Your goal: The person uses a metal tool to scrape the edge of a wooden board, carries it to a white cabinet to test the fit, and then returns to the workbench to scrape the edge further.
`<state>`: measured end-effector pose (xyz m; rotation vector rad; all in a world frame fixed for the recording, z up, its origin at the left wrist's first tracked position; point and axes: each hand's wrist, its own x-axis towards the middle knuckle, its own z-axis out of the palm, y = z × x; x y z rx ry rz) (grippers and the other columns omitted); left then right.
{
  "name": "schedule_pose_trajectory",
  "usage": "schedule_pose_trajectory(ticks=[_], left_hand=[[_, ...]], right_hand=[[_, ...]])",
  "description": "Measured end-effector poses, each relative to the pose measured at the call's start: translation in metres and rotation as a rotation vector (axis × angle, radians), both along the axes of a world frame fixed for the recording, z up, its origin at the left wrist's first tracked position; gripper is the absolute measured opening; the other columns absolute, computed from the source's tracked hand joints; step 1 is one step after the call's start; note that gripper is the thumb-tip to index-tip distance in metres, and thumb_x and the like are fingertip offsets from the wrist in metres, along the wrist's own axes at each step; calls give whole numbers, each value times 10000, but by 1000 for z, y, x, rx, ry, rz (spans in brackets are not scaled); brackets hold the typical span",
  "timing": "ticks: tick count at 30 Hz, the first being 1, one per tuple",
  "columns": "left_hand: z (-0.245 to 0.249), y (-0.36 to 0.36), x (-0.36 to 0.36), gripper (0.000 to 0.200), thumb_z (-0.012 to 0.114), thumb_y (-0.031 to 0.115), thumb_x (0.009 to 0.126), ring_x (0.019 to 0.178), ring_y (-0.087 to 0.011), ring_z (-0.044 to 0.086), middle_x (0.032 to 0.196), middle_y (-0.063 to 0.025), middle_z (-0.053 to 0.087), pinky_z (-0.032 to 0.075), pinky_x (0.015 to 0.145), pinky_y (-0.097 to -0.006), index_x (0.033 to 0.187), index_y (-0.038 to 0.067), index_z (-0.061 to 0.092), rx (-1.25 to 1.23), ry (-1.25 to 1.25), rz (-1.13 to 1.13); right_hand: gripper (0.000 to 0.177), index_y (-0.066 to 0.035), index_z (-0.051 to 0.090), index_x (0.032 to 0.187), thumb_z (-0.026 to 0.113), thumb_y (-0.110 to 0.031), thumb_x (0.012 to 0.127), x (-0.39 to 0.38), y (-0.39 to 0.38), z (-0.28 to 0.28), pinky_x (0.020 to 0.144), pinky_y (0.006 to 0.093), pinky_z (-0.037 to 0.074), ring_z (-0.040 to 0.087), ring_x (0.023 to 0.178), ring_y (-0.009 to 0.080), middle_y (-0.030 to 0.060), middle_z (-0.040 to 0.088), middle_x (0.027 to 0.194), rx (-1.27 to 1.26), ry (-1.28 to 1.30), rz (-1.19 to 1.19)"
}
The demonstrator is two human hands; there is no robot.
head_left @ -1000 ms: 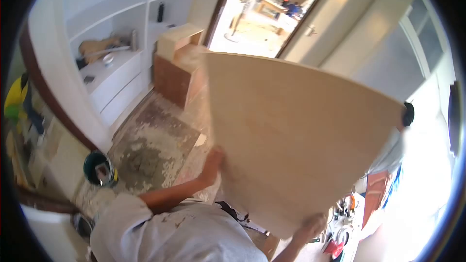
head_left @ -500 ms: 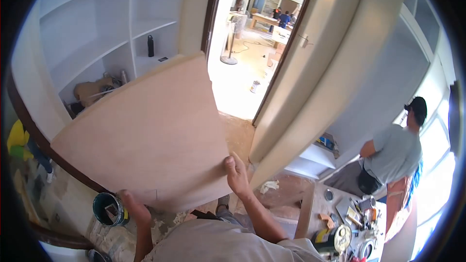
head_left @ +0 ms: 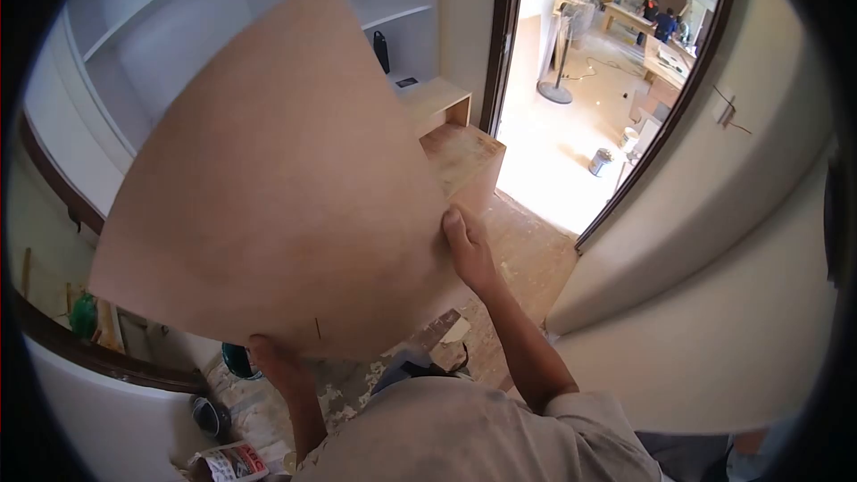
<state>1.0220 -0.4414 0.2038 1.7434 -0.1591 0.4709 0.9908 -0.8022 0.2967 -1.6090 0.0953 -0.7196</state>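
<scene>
The plywood panel [head_left: 277,161] is held up at a tilt in front of the person's torso [head_left: 464,428], its lower edge bearing no visible support besides the hands. A short dark line [head_left: 318,328] marks the face near that edge. The left hand [head_left: 281,370] has its grip pinching the lower edge; the right hand [head_left: 470,254] pinches the right edge, thumb on the near face, fingers largely hidden. Step in hand, as judged: two-handed handling of the panel. Any further move calls for an even grip and clearance from the shelving unit [head_left: 402,15] and wooden box [head_left: 464,156] beyond; contact there cannot be determined.
</scene>
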Motion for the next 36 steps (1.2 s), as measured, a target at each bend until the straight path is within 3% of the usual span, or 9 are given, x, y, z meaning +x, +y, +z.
schedule_pose_trajectory(ticks=[10,14,16,17,19,25,28,32,36], left_hand=[[53,-120,132,421,522,278,1083,1240,-261,527,1372,-161,515,397,1120,-418,1372,-24,477,-718,-118,-12],[49,-176,238,359,564,282,1056,1187,-238,557,1271,-104,564,426,1079,-416,1279,3,532,-486,-157,47],[61,-204,293,368,654,311,1009,1155,-213,579,1198,-71,605,457,1035,-411,1234,35,558,114,-292,325],[69,-215,319,368,684,279,996,1148,-211,593,1201,-81,612,484,1013,-403,1238,33,558,736,-445,478],[108,-282,360,399,726,261,974,1137,-212,620,1227,-94,623,526,972,-391,1255,32,561,-670,-178,25],[123,-393,465,510,760,348,953,1130,-203,627,1230,-89,637,523,967,-371,1292,21,565,-699,-253,-123],[113,-427,515,550,779,372,936,1133,-202,626,1230,-91,638,512,967,-368,1295,9,572,-584,-269,-122],[112,-480,551,565,791,376,926,1141,-203,620,1248,-101,633,495,983,-370,1289,-1,579,-645,-214,-98],[109,-517,584,620,731,453,957,1158,-209,612,1268,-104,626,494,988,-366,1334,-8,557,-527,-147,25]], right_hand=[[487,-3,500,909,369,-422,1119,206,-129,32,718,394,420,438,732,199,75,469,752,-155,-164,118],[583,17,597,1156,334,-502,1113,302,-204,51,942,406,450,590,1010,267,186,645,1060,-267,-47,40],[673,27,548,1376,311,-543,1108,341,-238,72,1093,382,399,572,1245,282,228,628,1308,-285,35,9],[717,32,492,1467,299,-557,1106,356,-253,81,1153,368,360,532,1340,287,237,588,1407,-264,88,44],[721,48,492,1457,303,-553,1107,396,-284,87,1150,367,361,533,1333,286,234,591,1400,-252,63,32],[698,106,500,1419,318,-498,1120,519,-382,66,1134,360,375,531,1315,268,212,584,1406,-240,-108,30],[596,74,505,1364,272,-426,1137,569,-421,48,1044,384,428,590,1109,337,243,633,1200,-4,-162,136],[614,67,534,1342,296,-456,1127,610,-467,21,1044,381,428,593,1107,353,268,625,1151,-303,-247,74],[623,69,548,1349,318,-462,1120,638,-498,13,1078,379,412,591,1204,358,283,615,1241,-120,-61,218]])
